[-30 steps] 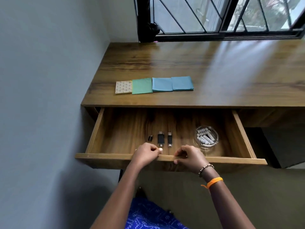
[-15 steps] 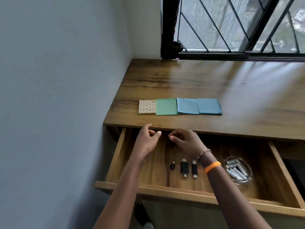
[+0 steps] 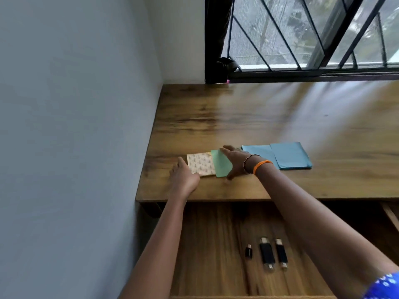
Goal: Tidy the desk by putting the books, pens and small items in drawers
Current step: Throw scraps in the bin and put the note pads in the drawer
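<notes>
Both hands at the pads on the desk (image 3: pixel 280 117), above the open drawer (image 3: pixel 207 244).

The right hand (image 3: pixel 236 161) holds the green pad (image 3: pixel 221 166), fingers over its far edge and thumb at the near edge; the pad is tilted, and its left edge lies over the patterned pad (image 3: pixel 200 164). The left hand (image 3: pixel 183 176) rests with relaxed fingers at the left near corner of the patterned pad. Two blue pads (image 3: pixel 285 156) lie just right, partly behind the right wrist. In the drawer lie three black USB sticks (image 3: pixel 267 253), side by side.
</notes>
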